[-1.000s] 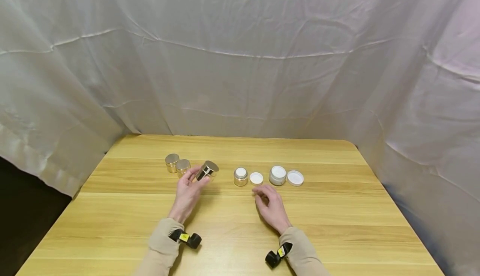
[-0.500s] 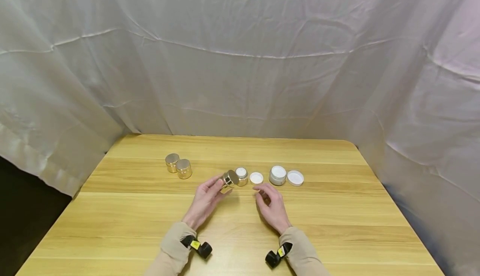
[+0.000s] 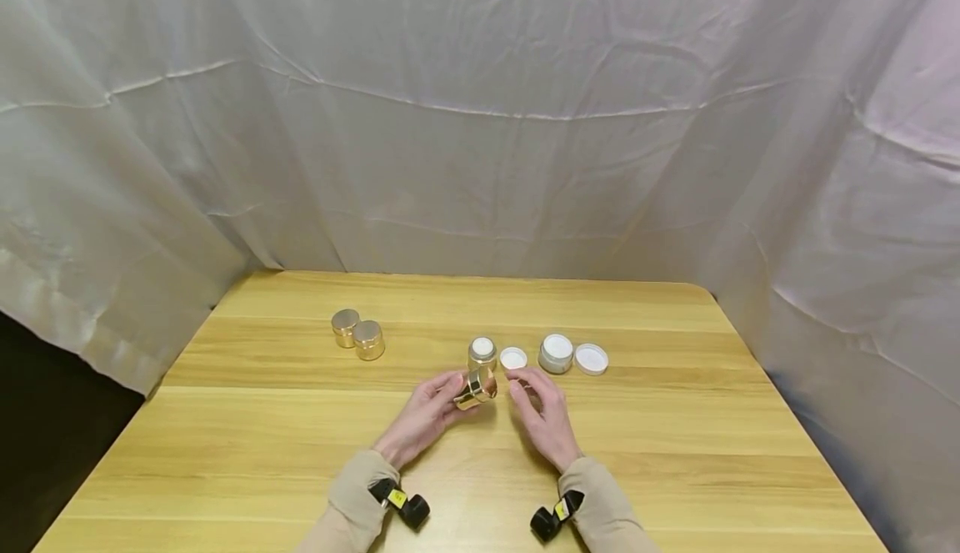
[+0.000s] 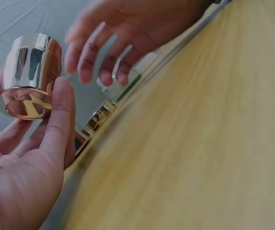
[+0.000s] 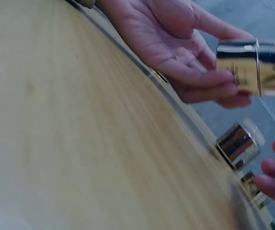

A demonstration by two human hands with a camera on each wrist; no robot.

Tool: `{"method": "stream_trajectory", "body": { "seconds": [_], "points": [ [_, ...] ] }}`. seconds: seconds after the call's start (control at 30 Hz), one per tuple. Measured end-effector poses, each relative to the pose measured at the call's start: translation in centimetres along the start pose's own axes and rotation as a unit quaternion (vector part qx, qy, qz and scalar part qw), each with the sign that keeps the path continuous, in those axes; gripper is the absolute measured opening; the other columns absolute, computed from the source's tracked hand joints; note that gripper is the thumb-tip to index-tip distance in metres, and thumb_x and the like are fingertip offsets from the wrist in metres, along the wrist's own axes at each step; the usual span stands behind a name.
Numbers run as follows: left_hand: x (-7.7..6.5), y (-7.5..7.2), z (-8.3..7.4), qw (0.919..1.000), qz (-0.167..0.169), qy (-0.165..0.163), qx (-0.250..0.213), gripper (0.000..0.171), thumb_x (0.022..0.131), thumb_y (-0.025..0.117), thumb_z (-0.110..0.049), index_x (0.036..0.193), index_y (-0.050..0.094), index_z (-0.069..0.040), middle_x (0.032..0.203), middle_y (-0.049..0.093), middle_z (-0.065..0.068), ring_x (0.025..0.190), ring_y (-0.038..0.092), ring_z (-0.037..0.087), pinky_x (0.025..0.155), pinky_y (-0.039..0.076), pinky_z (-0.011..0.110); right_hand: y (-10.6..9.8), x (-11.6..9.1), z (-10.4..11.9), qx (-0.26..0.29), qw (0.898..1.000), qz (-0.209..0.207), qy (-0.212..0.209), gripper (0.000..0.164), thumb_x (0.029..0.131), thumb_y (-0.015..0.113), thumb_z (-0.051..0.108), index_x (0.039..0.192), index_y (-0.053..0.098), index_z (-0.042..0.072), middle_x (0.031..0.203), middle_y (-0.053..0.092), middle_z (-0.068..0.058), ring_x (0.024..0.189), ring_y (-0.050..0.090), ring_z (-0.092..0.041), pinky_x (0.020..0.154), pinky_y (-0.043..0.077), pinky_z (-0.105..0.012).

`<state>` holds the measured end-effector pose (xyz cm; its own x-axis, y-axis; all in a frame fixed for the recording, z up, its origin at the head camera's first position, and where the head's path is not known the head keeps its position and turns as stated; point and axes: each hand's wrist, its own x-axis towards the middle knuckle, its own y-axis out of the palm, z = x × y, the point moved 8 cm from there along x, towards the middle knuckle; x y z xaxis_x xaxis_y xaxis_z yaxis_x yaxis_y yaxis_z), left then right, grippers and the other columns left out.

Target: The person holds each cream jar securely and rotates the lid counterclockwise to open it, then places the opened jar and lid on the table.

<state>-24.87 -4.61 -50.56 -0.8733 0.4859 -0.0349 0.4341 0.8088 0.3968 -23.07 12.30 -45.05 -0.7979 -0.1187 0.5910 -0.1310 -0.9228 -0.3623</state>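
Note:
My left hand (image 3: 422, 421) grips a shiny gold cosmetic jar (image 3: 477, 388) above the table. The jar lies tipped on its side, its lid end toward my right hand (image 3: 547, 415); in the right wrist view a seam between lid and body shows on the jar (image 5: 246, 67). Thumb and fingers clasp its body. The right hand, fingers loosely bent and holding nothing, hovers just right of the jar. Right behind the held jar stands an opened gold jar (image 3: 482, 349) with a white top, partly covered by it. A white-lined lid (image 3: 513, 358) lies beside that one.
Two lidded gold jars (image 3: 368, 341) stand close together at the back left. Behind the right hand are a frosted glass jar (image 3: 556, 354) with a white top and its upturned white lid (image 3: 592, 359). A grey curtain (image 3: 480, 161) hangs behind the wooden table (image 3: 720, 436).
The left hand has carried the gold jar from the left to in front of the opened jar, tipping its lid end toward the right hand. The right hand has barely moved.

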Motion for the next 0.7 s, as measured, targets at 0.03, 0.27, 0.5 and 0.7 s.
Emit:
{"method": "stream_trajectory", "body": {
  "seconds": [0.03,0.27,0.5,0.7],
  "points": [
    [0.0,0.0,0.1,1.0000,0.001,-0.001,0.001,0.053,0.106,0.051,-0.030,0.147,0.042,0.003,0.149,0.047,0.022,0.123,0.062,0.015,0.113,0.050,0.038,0.2,-0.1,-0.3,0.002,1.000,0.005,0.008,0.021,0.094,0.059,-0.007,0.113,0.067,-0.008,0.106,0.070,-0.023,0.089,0.067,-0.016,0.079,0.061,-0.025],
    [0.1,-0.2,0.6,1.0000,0.004,-0.002,0.002,0.030,0.106,0.052,-0.022,0.133,0.060,-0.012,0.141,0.056,0.012,0.122,0.063,0.016,0.113,0.049,0.041,1.2,0.1,0.1,0.007,0.999,0.048,0.014,0.026,0.099,0.058,0.005,0.123,0.065,-0.001,0.114,0.068,-0.015,0.089,0.065,-0.013,0.079,0.063,-0.027],
    [-0.1,0.2,0.4,0.9995,0.027,0.005,0.013,0.030,0.105,0.053,-0.016,0.134,0.060,-0.012,0.132,0.062,-0.003,0.124,0.059,0.012,0.112,0.051,0.041,1.8,0.5,1.7,-0.024,0.997,0.069,-0.020,0.031,0.096,0.066,0.013,0.126,0.067,0.004,0.109,0.069,-0.009,0.083,0.061,-0.007,0.072,0.061,-0.026],
    [-0.3,0.1,0.4,0.9995,0.030,0.003,0.013,0.031,0.104,0.054,-0.016,0.134,0.061,-0.015,0.131,0.063,-0.006,0.125,0.058,0.012,0.111,0.051,0.038,2.0,0.6,2.2,-0.043,0.997,0.062,-0.022,0.031,0.093,0.071,0.017,0.119,0.070,0.000,0.096,0.068,-0.009,0.077,0.061,-0.005,0.066,0.060,-0.025]
  ]
}}
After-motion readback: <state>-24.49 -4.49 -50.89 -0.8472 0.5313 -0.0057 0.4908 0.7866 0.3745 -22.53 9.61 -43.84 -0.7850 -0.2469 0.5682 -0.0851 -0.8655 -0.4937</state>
